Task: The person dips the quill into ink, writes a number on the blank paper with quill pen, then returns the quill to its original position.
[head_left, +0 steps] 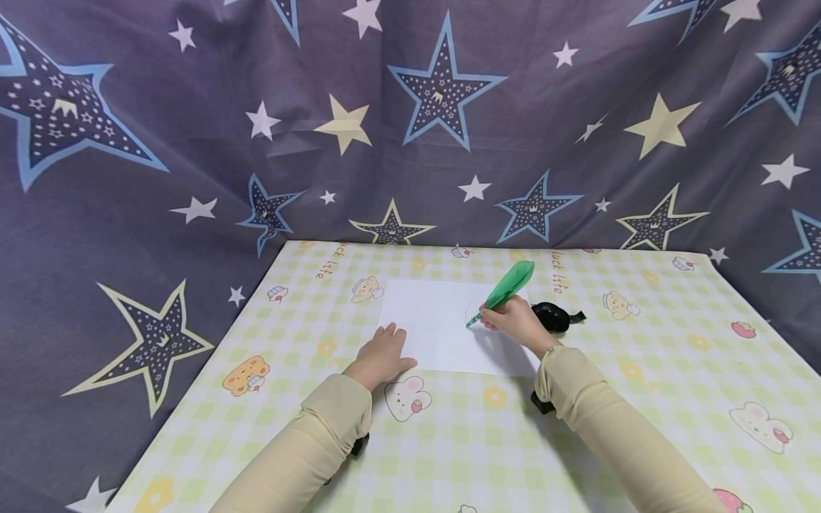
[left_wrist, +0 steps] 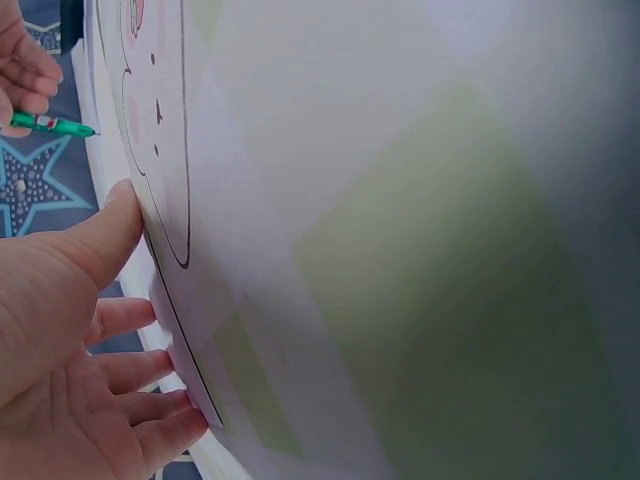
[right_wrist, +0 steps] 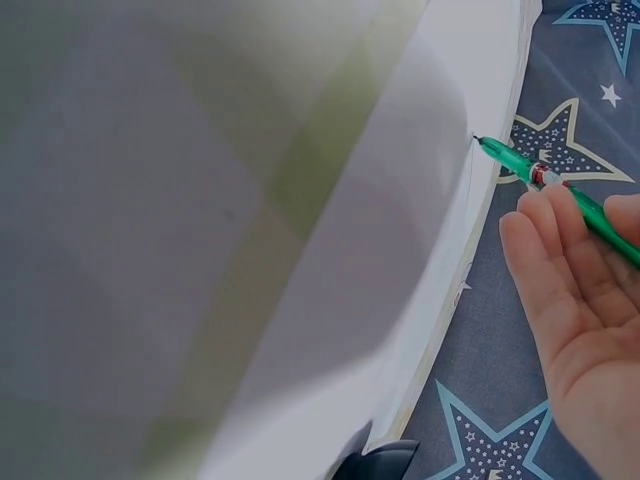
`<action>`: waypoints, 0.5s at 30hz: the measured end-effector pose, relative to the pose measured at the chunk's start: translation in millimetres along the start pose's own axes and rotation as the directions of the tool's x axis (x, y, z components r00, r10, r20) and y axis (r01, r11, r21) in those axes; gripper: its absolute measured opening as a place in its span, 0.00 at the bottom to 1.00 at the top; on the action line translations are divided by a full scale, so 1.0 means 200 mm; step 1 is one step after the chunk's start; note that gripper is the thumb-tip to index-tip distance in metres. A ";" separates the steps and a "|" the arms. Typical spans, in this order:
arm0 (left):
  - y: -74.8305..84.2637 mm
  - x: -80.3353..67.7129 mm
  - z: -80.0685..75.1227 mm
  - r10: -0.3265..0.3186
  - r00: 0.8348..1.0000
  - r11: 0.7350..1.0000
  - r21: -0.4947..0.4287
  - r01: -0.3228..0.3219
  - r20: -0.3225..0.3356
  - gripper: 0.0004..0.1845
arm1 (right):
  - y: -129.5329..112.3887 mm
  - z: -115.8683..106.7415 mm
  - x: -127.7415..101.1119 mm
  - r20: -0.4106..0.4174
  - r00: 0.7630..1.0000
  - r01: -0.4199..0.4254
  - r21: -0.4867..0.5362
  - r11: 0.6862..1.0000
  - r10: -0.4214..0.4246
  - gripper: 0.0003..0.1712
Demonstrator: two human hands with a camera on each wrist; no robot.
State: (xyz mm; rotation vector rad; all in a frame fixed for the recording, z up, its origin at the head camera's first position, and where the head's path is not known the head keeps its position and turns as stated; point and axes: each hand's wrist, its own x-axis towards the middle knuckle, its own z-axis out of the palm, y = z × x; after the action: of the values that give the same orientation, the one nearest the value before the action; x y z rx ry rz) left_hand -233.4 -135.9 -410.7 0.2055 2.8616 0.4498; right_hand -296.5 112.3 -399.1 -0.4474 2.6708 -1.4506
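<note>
Pen (head_left: pixel 499 296) – right hand (head_left: pixel 516 324) grips | left hand (head_left: pixel 380 356) – presses paper (head_left: pixel 442 324)

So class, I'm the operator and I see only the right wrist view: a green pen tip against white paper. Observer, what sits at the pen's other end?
Observer: The green pen ends in a broad green feather-shaped top, held by the right hand.
Operator: Where is the other hand?
Observer: The left hand lies flat, fingers on the left edge of the white paper.
Operator: Anything beside the paper?
Observer: A small black object sits on the checked tablecloth just right of the right hand.
</note>
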 end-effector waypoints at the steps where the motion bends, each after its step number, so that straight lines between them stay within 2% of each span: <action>1: 0.00 0.00 0.00 0.000 1.000 1.000 0.000 0.000 0.001 0.35 | 0.00 0.00 0.00 0.003 1.000 0.003 -0.002 1.000 -0.003 0.12; 15: 0.00 0.01 0.00 0.000 1.000 1.000 0.017 0.000 0.003 0.35 | 0.01 -0.01 -0.03 0.025 1.000 0.010 -0.007 1.000 -0.010 0.12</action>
State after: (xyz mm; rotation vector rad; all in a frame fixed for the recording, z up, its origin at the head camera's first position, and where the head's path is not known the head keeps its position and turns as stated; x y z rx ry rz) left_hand -234.5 -135.6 -411.7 0.2096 2.8631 0.4255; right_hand -292.1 115.6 -399.5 -0.4769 2.6593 -1.4293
